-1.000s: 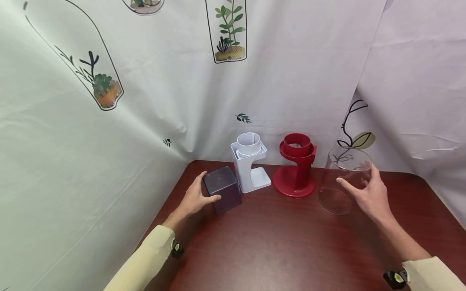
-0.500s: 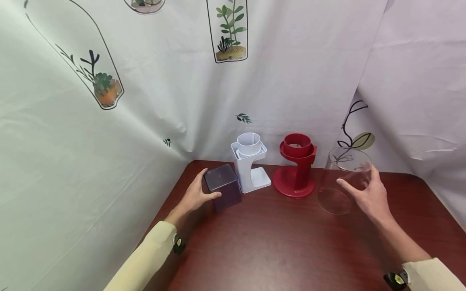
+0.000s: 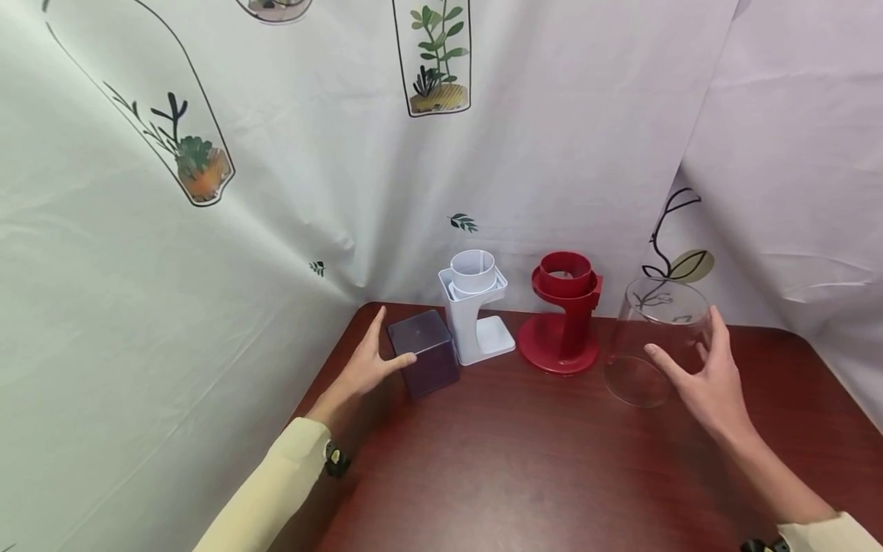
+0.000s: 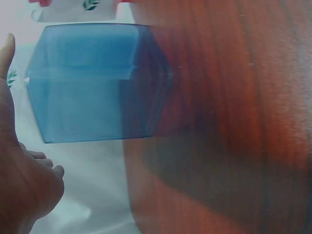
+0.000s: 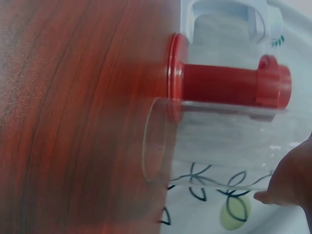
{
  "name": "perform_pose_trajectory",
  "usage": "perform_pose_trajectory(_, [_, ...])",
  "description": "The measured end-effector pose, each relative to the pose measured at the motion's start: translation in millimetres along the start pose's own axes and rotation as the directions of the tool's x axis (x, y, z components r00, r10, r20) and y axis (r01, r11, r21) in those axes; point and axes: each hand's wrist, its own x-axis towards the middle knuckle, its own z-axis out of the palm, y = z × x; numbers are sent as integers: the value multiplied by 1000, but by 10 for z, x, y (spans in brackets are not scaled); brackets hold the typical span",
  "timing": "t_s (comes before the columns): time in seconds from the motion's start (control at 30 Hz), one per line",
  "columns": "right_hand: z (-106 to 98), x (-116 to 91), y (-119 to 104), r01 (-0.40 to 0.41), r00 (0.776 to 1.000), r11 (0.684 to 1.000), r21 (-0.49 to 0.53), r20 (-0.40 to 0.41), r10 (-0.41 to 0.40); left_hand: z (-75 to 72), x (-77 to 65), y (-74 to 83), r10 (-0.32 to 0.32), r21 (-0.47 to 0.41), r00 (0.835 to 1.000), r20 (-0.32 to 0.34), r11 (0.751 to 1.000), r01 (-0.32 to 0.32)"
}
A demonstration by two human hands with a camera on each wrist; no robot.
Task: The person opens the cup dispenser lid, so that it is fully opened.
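My left hand [image 3: 366, 369] is spread beside a dark translucent blue square box [image 3: 429, 366], its thumb overlapping the box's near side and its fingers apart from the far side. In the left wrist view a gap shows between the hand [image 4: 24, 175] and the box [image 4: 87, 97]. My right hand [image 3: 713, 391] has thumb and fingers spread at the right side of a clear cylinder [image 3: 638, 360] standing upright on the table. In the right wrist view the hand [image 5: 295, 178] is close to the cylinder's upper end, only partly visible.
Between box and cylinder stand a white stand [image 3: 464, 330] with a ring-shaped cup on top and a red stand [image 3: 574, 333] with a round base. The reddish-brown table [image 3: 524, 460] meets a white printed cloth [image 3: 586, 153] behind and at the sides.
The left fingers have come off the box, and the right hand has loosened from the cylinder, shifting slightly right. Box and cylinder stay standing where they were.
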Motion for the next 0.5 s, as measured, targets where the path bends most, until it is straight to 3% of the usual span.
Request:
perform_pose_trajectory(0.23, [-7, -130, -157, 140, 989, 988, -72, -44, -143, -180, -26, 165, 20, -27, 999, -46, 999, -21])
perform_pose_trajectory(0.5, [-10, -169, -276, 345, 939, 935, -80, 22, -344, -234, -59, 450, 107, -69, 993, -46, 992, -110])
